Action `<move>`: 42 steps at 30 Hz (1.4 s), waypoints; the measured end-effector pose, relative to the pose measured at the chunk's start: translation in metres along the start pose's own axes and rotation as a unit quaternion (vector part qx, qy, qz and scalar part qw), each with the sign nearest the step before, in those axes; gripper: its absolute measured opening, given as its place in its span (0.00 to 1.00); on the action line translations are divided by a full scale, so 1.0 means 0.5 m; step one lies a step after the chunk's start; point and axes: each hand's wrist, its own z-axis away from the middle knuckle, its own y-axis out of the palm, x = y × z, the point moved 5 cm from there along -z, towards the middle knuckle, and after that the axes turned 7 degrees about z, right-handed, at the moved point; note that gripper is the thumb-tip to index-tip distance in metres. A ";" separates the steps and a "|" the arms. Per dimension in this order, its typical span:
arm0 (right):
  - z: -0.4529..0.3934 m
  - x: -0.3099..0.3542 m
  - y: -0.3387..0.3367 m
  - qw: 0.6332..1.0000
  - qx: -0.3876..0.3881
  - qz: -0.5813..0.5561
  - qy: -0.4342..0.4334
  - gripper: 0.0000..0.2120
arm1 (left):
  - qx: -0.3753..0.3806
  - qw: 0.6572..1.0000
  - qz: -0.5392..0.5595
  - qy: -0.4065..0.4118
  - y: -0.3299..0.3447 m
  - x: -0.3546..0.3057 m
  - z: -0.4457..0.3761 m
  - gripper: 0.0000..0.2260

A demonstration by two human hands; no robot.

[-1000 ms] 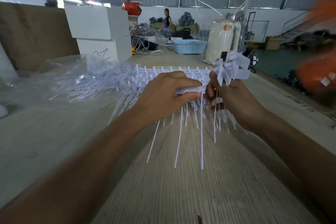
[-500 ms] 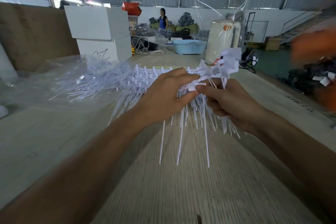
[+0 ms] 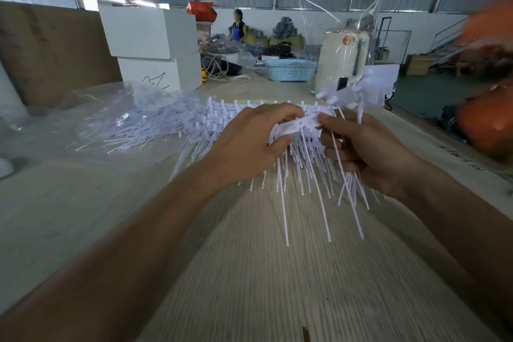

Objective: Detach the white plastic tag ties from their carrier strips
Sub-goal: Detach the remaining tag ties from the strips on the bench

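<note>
My left hand [image 3: 249, 144] grips a white carrier strip [image 3: 298, 126] from which several thin white tag ties [image 3: 302, 175] hang toward the table. My right hand [image 3: 363, 153] pinches the strip's right end with thumb and forefinger and also holds a bundle of detached ties [image 3: 349, 100], their flat heads sticking up above the fist and their tails hanging below. More strips with ties [image 3: 222, 114] lie on the table behind my hands.
A heap of loose ties [image 3: 138, 130] lies on clear plastic sheet at the left. White boxes [image 3: 155, 44], a blue basket [image 3: 290, 69] and a cream kettle [image 3: 344, 58] in a clear bag stand at the back. The table's right edge [image 3: 444, 144] drops off; a person stands far behind.
My right hand has shifted a little right and regripped the strip's end. The bundle of detached ties in it sits higher and further right; the hanging ties have swung.
</note>
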 end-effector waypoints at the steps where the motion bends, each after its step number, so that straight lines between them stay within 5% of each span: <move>1: 0.000 -0.003 0.004 1.000 0.007 -0.002 0.002 0.15 | -0.008 1.000 -0.010 0.000 -0.001 0.001 0.000 0.15; 6: 0.005 0.000 0.013 0.991 0.010 0.121 -0.056 0.14 | -0.038 0.998 -0.025 0.030 -0.013 0.002 0.000 0.11; 9: 0.005 0.019 0.008 0.948 -0.047 0.278 -0.148 0.18 | -0.029 0.998 -0.024 0.044 -0.011 0.004 0.001 0.09; 13: 0.007 0.031 0.004 0.907 -0.065 0.354 -0.219 0.18 | -0.040 0.997 -0.001 0.062 -0.013 -0.001 -0.001 0.07; 20: 0.005 0.037 0.002 0.846 -0.078 0.475 -0.229 0.24 | -0.031 0.998 0.037 0.029 -0.009 0.009 -0.005 0.05; 27: 0.025 0.054 0.018 0.803 -0.086 0.475 -0.350 0.09 | -0.026 0.995 0.089 -0.026 -0.013 0.008 -0.008 0.07; 30: 0.003 0.033 -0.001 0.854 -0.090 0.436 -0.268 0.14 | -0.042 0.995 0.083 -0.034 -0.017 0.005 -0.006 0.03; 33: -0.003 0.026 -0.019 0.863 -0.112 0.449 -0.202 0.18 | -0.056 0.995 0.084 -0.020 -0.019 -0.001 -0.006 0.04; 42: 0.013 0.033 -0.009 0.938 -0.051 0.295 -0.173 0.14 | -0.032 0.999 -0.018 0.032 -0.023 0.007 -0.001 0.10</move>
